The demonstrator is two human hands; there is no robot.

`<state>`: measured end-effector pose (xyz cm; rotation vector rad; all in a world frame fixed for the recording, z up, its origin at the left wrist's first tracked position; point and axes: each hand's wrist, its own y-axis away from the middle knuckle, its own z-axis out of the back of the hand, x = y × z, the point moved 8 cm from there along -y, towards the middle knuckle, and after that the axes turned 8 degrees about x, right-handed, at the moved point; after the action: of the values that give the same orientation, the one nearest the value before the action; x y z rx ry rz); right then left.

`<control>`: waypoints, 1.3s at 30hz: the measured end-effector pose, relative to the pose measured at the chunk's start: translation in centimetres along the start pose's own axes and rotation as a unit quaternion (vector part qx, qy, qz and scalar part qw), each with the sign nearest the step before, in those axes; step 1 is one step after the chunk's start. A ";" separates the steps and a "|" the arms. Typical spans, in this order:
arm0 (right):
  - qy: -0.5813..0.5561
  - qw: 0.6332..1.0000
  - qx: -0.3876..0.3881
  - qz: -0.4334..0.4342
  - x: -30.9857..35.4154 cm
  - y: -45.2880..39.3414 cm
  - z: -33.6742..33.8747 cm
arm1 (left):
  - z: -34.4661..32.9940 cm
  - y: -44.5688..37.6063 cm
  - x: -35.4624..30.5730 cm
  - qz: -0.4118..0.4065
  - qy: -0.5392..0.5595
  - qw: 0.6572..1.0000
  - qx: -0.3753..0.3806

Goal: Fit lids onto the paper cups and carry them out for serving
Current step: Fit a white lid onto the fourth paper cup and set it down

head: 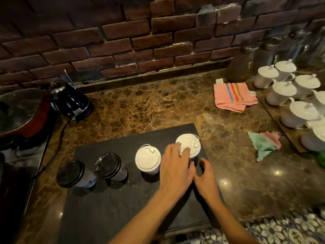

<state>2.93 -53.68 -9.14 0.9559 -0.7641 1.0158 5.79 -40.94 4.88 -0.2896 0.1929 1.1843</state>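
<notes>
Four lidded paper cups stand in a row on a dark tray [109, 208]. The two on the left carry black lids [71, 173] [109, 165]. A white-lidded cup [148, 160] stands third. My left hand [174, 166] lies over the near edge of the rightmost white lid [190, 144], its straight fingers touching it and hiding the cup's body. Just right of it, my right hand [204, 176] hovers near that cup's base, fingers loosely curled with nothing visible in them.
A dark kettle [70, 101] and a lidded pot [19, 111] sit at the left. A pink striped cloth [232, 96] and small green and pink cloths [263, 143] lie on the marble counter. Several white lidded teacups [284, 90] crowd the right; a brick wall stands behind.
</notes>
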 end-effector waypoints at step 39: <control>-0.482 0.846 0.227 -0.002 18.6 3.4 2.3 | 15.3 -1.4 2.2 0.007 0.388 0.908 0.157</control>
<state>6.09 -48.65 8.97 1.9426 -1.3686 0.6678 7.86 -34.57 18.84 -0.4645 1.0740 0.9777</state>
